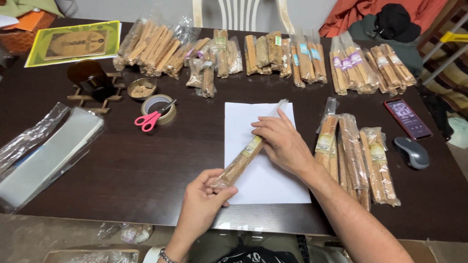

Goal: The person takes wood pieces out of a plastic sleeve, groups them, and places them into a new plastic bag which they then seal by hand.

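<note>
We're mid-bagging: left hand [202,197] grips the lower end of a clear sleeve of wood sticks [242,160], right hand [282,141] lies flat, pressing its upper part onto the white paper sheet [273,182] by the tabletop's [146,165] near edge. Likely next: flatten and close the open top, which needs the tape roll [161,108] near the far-left corner. Can't tell whether the top is sealed; stick count unclear through the glare.
</note>
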